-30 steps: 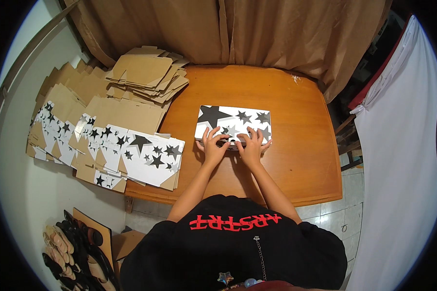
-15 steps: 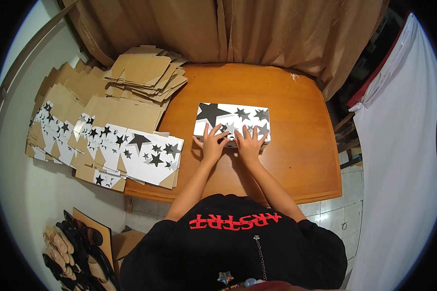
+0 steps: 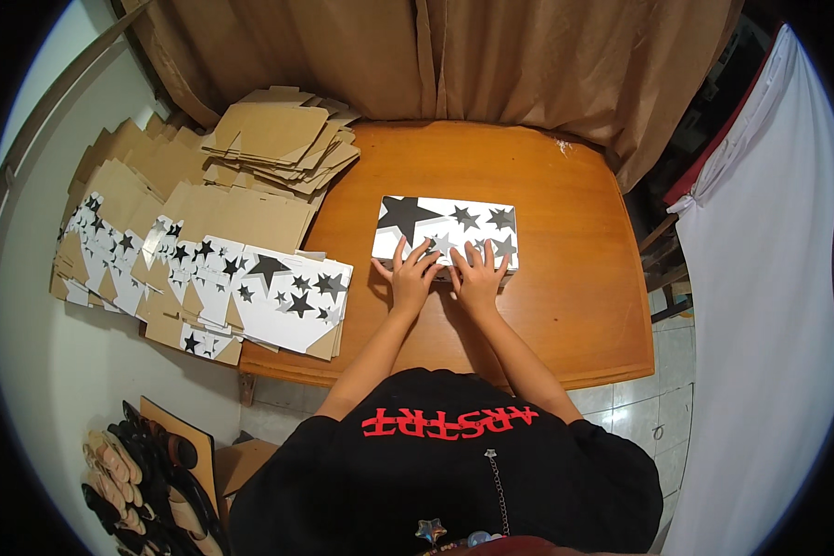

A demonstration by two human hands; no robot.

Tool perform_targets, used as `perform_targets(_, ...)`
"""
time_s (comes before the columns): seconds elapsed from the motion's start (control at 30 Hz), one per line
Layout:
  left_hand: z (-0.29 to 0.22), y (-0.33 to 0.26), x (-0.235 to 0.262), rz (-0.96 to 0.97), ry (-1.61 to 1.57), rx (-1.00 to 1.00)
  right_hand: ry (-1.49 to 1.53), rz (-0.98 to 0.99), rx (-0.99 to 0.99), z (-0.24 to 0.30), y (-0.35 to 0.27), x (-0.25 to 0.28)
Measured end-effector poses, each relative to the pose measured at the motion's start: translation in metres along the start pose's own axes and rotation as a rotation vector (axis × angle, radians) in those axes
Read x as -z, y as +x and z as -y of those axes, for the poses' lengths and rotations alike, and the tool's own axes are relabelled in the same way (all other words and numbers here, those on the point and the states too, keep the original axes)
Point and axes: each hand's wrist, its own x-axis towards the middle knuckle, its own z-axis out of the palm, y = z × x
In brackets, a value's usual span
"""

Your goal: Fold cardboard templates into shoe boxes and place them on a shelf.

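Star-printed box (image 3: pixel 447 232) flat on wooden surface (image 3: pixel 574 306), near its middle, long side toward the body. Left hand (image 3: pixel 410 278) and right hand (image 3: pixel 478 276) side by side on box's near edge, palms down, fingers (image 3: pixel 423 252) spread and pressing flat, gripping nothing. Thumbs close together, whether touching cannot tell. Stack of flat star-printed blanks (image 3: pixel 278 296) at surface's left edge, well apart from box. Plain brown cardboard pile (image 3: pixel 278 139) behind those. Brown curtain (image 3: pixel 491 56) at far side. White cloth (image 3: pixel 769 306) hanging right.
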Motion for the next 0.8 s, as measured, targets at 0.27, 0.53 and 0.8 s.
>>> perform_targets(0.27,0.013,0.005,0.008,0.026,-0.179,0.002,0.045,0.113,0.020,0.011,-0.007,0.021)
perform_targets(0.53,0.036,0.031,0.026,0.119,-0.258,0.036,0.143,0.274,0.084,0.035,-0.005,0.044)
perform_targets(0.8,0.077,0.044,0.045,-0.046,-0.174,0.113,0.234,0.126,-0.140,-0.042,0.040,0.009)
